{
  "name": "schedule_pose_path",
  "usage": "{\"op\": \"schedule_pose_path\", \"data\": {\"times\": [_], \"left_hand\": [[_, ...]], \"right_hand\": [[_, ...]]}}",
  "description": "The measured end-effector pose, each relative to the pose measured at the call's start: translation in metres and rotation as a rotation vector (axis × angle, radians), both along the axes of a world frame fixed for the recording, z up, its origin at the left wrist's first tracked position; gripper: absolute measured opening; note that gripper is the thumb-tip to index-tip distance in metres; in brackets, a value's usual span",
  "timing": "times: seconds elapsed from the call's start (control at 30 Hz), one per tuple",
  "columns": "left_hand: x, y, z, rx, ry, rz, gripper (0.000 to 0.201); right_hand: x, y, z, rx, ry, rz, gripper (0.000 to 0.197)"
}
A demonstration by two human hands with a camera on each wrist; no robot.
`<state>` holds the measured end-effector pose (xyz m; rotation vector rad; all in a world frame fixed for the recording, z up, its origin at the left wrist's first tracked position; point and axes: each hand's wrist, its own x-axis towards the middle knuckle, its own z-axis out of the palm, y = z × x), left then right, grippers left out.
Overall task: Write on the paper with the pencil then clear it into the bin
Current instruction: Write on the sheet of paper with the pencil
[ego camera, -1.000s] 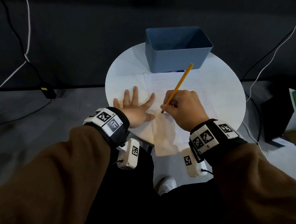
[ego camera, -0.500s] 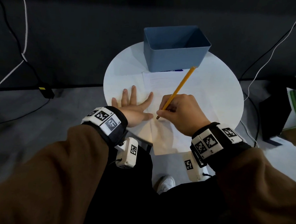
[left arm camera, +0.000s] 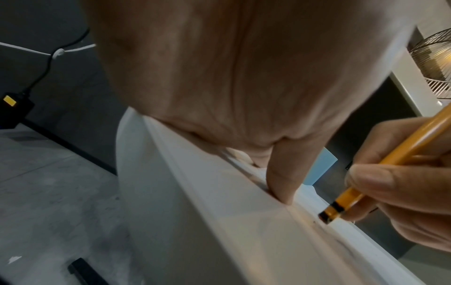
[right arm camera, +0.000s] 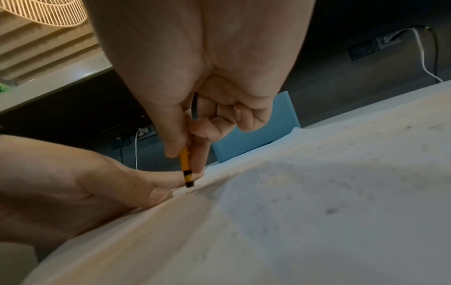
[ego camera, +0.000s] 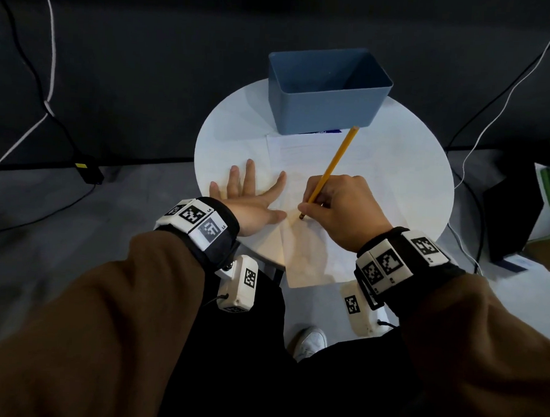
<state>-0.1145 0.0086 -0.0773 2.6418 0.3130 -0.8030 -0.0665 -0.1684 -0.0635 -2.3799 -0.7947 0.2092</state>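
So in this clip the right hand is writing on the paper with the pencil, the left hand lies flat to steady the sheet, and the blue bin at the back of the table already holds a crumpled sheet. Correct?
Not quite. The head view looks into the blue bin and shows nothing in it. The rest holds: the right hand grips the pencil, its lower end on the paper, and the left hand lies flat, steadying the sheet on the table.

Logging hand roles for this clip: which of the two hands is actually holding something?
The right hand pinches the yellow wooden pencil. The left hand only lies flat, fingers spread, on the white paper.
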Motion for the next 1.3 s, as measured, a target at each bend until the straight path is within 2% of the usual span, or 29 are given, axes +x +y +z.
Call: {"op": "schedule_pose_path", "data": {"times": [0.13,0.3,0.4,0.67,0.87,1.0,1.17,1.3], "left_hand": [[0.0,-0.001,0.002,-0.011,0.009,0.0,0.067],[-0.001,0.002,0.0,-0.061,0.004,0.014,0.067],[0.0,0.003,-0.002,-0.051,-0.004,0.006,0.068],[-0.002,0.0,0.003,-0.042,-0.008,0.025,0.077],[0.009,-0.003,0.016,-0.112,-0.121,0.106,0.07],[0.01,-0.008,0.015,-0.13,-0.192,0.031,0.071],[0.007,-0.016,0.008,-0.027,-0.078,-0.079,0.075],[0.011,-0.023,0.012,-0.077,-0.08,-0.004,0.066]], "right_hand": [[-0.002,0.001,0.0,-0.009,0.027,0.031,0.016],[0.018,-0.021,0.005,-0.007,-0.072,-0.185,0.02],[0.027,-0.035,0.01,0.014,-0.08,-0.253,0.02],[0.027,-0.04,0.004,0.0,0.01,-0.275,0.019],[0.027,-0.043,0.003,-0.005,0.024,-0.291,0.018],[0.027,-0.038,0.001,-0.017,0.023,-0.311,0.018],[0.018,-0.04,0.002,0.004,0.038,-0.318,0.021],[0.014,-0.039,0.006,0.009,0.054,-0.318,0.023]]}}
